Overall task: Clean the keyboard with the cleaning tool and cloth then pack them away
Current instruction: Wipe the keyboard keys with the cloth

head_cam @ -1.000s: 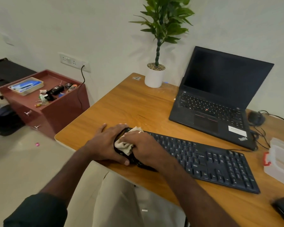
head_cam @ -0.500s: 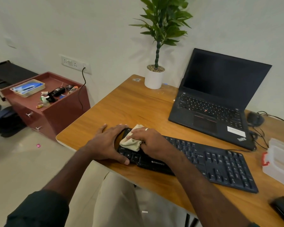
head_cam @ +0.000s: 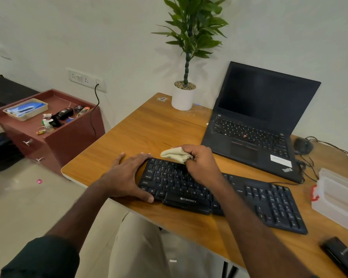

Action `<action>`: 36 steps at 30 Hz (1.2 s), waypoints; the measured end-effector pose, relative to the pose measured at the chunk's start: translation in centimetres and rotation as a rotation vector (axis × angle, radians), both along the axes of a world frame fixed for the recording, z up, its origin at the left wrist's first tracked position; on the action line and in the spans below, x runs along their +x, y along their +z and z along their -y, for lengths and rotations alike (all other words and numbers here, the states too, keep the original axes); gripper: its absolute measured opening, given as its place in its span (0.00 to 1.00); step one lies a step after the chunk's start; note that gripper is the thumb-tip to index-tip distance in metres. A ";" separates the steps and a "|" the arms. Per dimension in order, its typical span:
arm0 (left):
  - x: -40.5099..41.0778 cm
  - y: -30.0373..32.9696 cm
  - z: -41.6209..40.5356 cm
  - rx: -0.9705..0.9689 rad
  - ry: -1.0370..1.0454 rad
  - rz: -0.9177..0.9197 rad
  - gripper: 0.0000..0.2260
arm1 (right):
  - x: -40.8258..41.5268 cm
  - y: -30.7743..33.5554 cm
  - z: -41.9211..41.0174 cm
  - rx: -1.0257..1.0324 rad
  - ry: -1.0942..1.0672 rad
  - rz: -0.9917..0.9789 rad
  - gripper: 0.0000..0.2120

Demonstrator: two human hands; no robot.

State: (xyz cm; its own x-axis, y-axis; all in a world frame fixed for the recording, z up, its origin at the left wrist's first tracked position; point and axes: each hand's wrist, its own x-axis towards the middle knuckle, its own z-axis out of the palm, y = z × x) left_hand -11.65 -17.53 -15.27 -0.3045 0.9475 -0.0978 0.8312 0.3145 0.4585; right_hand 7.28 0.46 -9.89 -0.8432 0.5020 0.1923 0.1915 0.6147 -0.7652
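Observation:
A black keyboard lies across the front of the wooden desk. My left hand rests flat against the keyboard's left end, fingers spread, thumb along its front edge. My right hand is closed on a crumpled beige cloth and presses it on the top rows at the keyboard's upper left. A black object, perhaps the cleaning tool, lies at the desk's front right corner, partly cut off.
An open black laptop stands behind the keyboard, with a white potted plant to its left. A clear plastic box with a red latch sits at the right edge, a mouse and cables behind it. A maroon drawer cabinet stands left.
My right hand has slid the cloth from the keyboard's front-left keys up toward its far top edge. My left hand has stayed on the left end.

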 end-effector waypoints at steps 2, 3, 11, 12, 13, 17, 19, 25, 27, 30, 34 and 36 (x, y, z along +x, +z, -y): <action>0.0 -0.2 -0.1 -0.005 -0.002 -0.019 0.61 | -0.4 -0.8 1.8 0.036 0.033 0.014 0.23; 0.0 -0.3 -0.1 -0.010 -0.002 -0.030 0.61 | -0.7 -1.3 2.8 0.080 0.060 0.017 0.24; -0.2 -0.3 -0.4 -0.040 0.006 -0.041 0.64 | -4.0 -2.0 6.3 0.463 -0.068 0.140 0.22; -0.2 -0.2 -0.4 -0.026 -0.001 -0.025 0.63 | -3.9 -2.1 6.6 0.450 -0.018 0.242 0.22; -0.2 -0.1 -0.4 -0.016 -0.005 -0.010 0.62 | -3.5 -2.3 6.7 0.409 0.024 0.316 0.23; -0.2 -0.2 -0.4 -0.010 0.006 -0.003 0.63 | -1.0 -2.5 4.7 0.232 0.358 0.314 0.27; -0.2 -0.2 -0.4 -0.019 0.008 0.007 0.63 | 0.5 -2.5 2.6 0.150 0.444 0.347 0.28; -0.3 0.1 -0.3 -0.041 0.014 0.034 0.61 | 4.8 -0.5 -2.9 -0.088 0.375 0.388 0.16; -0.1 0.2 -0.3 -0.052 0.016 0.028 0.62 | 5.2 0.7 -3.8 -0.200 0.261 0.261 0.09; -0.1 0.3 -0.4 -0.069 0.015 0.021 0.63 | 3.4 1.2 -3.6 -0.128 -0.032 0.028 0.09; 0.0 0.3 -0.4 -0.053 0.025 0.025 0.63 | -0.9 -1.2 0.2 0.110 0.011 0.040 0.22; 0.0 0.3 -0.4 -0.040 0.025 0.016 0.63 | -2.0 -2.8 1.7 0.219 0.193 0.236 0.27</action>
